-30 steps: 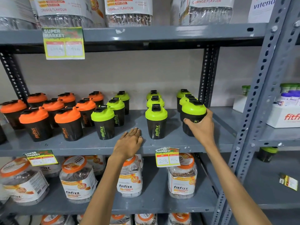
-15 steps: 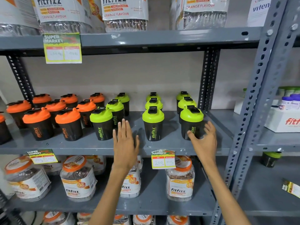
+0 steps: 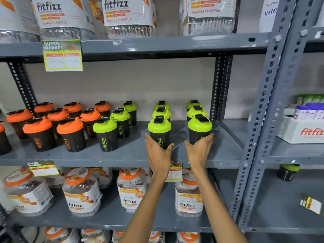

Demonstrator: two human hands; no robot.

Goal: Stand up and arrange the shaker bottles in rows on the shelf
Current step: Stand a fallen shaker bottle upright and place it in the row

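Black shaker bottles stand upright in rows on the grey middle shelf (image 3: 133, 153): orange-lidded ones (image 3: 70, 134) on the left, green-lidded ones (image 3: 105, 134) to the right. My left hand (image 3: 158, 153) cups the base of the front green shaker of the middle row (image 3: 159, 128), fingers on its left, thumb on its right. My right hand (image 3: 199, 150) cups the base of the front green shaker of the right row (image 3: 199, 128) in the same way. Both hands are spread, not clenched, and both bottles rest on the shelf.
Large fitfizz jars (image 3: 130, 190) fill the shelf below, and more jars (image 3: 126, 14) the shelf above. A perforated steel post (image 3: 263, 102) bounds the bay on the right. Beyond it are a white fitfizz box (image 3: 301, 130) and a lone green shaker (image 3: 287, 172) lower down.
My left hand has moved right from the bare shelf to the middle front shaker. My right hand has shifted from the right shaker's side to its base. The camera is closer.
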